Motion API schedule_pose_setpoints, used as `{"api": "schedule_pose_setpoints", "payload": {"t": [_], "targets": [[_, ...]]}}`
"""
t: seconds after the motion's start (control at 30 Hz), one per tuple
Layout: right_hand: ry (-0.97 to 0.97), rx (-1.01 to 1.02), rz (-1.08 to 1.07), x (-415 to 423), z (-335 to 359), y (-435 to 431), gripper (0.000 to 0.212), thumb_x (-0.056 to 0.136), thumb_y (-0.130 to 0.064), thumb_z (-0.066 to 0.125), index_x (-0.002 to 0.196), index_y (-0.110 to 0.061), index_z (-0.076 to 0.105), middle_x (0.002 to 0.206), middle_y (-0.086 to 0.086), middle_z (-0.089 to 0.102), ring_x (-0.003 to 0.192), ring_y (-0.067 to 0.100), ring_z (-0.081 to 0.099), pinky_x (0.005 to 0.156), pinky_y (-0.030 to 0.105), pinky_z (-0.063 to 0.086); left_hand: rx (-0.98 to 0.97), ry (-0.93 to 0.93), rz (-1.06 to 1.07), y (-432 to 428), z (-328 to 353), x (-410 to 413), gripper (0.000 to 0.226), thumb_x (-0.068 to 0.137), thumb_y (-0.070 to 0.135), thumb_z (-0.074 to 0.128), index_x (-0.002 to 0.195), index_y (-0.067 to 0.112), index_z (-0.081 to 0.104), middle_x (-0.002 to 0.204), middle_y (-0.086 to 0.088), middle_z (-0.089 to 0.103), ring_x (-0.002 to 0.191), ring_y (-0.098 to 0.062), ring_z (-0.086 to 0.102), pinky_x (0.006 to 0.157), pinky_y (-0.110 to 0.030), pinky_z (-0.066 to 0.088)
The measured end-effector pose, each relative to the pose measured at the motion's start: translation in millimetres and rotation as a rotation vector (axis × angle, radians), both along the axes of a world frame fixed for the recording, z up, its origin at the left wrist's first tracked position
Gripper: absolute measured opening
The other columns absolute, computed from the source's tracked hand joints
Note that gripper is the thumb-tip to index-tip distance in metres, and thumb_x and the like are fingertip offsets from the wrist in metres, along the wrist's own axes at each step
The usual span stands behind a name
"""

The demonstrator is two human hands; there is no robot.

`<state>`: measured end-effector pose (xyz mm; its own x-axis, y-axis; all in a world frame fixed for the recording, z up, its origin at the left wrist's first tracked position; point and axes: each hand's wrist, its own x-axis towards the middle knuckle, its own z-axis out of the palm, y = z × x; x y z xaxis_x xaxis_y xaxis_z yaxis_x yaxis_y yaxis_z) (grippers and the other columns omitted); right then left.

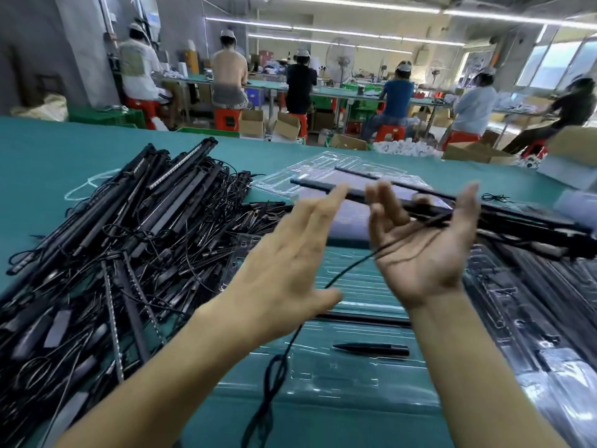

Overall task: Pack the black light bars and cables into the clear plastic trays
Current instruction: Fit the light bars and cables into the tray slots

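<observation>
My right hand [423, 250] is raised palm up over the trays. It holds a black light bar [326, 186] that crosses behind its fingers, with one fingertip curled over the dark ends on the palm. A black cable [290, 344] runs from the palm down toward me. My left hand [290, 263] hovers beside it with straight, spread fingers holding nothing, its fingertips close to the bar's left part. Clear plastic trays [358, 379] lie under both hands, with a short black piece [371, 349] in one. Another clear tray [290, 181] sits farther back.
A big tangled heap of black light bars and cables [129, 240] covers the green table's [48, 163] left side. Stacked trays filled with bars [542, 302] lie at the right. Several seated workers and cardboard boxes are beyond the table's far edge.
</observation>
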<state>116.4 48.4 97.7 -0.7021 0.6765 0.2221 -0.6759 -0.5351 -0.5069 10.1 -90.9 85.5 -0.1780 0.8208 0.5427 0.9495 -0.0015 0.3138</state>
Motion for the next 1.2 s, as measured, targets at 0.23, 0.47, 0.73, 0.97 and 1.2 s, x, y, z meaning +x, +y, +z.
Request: {"api": "schedule_pose_setpoints", "payload": {"t": [0.23, 0.47, 0.73, 0.97, 1.2], "targets": [[-0.128, -0.036, -0.263, 19, 11, 25, 0.052, 0.087, -0.073, 0.04, 0.07, -0.025, 0.051, 0.102, 0.01, 0.074, 0.081, 0.017, 0.072, 0.043, 0.016, 0.046, -0.512, -0.181, 0.08, -14, -25, -2, 0.014, 0.081, 0.039, 0.06, 0.092, 0.033, 0.065, 0.08, 0.014, 0.07, 0.076, -0.008, 0.066, 0.069, -0.028, 0.054], [-0.057, -0.108, -0.398, 42, 30, 55, 0.047, 0.089, -0.069, 0.044, 0.075, -0.024, 0.048, 0.099, 0.007, 0.073, 0.076, 0.016, 0.069, 0.046, 0.016, 0.047, -0.465, -1.023, -0.26, -19, -12, -16, 0.015, 0.102, 0.025, 0.052, 0.095, 0.011, 0.05, 0.055, -0.004, 0.062, 0.046, -0.018, 0.061, 0.044, -0.029, 0.051], [-0.51, 0.334, -0.023, 32, 2, 22, 0.024, 0.075, -0.035, 0.067, 0.084, -0.02, 0.051, 0.081, 0.006, 0.074, 0.037, 0.002, 0.046, 0.031, 0.011, 0.029, 0.46, -0.28, 0.145, 22, 30, -38, 0.018, 0.101, 0.032, 0.055, 0.097, 0.018, 0.065, 0.065, 0.015, 0.053, 0.053, 0.001, 0.047, 0.047, -0.013, 0.031], [-0.385, 0.553, 0.214, -20, -25, -57, 0.033, 0.081, 0.028, 0.044, 0.101, 0.002, 0.046, 0.099, 0.022, 0.066, 0.083, 0.011, 0.063, 0.078, 0.02, 0.048, 0.445, -0.298, -0.281, 48, 57, -10, 0.014, 0.093, 0.01, 0.062, 0.102, 0.002, 0.07, 0.094, -0.015, 0.069, 0.086, -0.026, 0.064, 0.08, -0.048, 0.052], [-0.406, 0.395, 0.072, -14, -20, -51, 0.025, 0.084, -0.009, 0.061, 0.104, -0.01, 0.045, 0.062, 0.005, 0.055, 0.037, 0.008, 0.046, 0.036, 0.016, 0.033, 0.254, -0.397, -0.169, 37, 47, -18, 0.069, 0.084, 0.054, 0.061, 0.143, 0.025, 0.041, 0.125, 0.008, 0.052, 0.112, -0.001, 0.052, 0.095, -0.023, 0.044]]}}
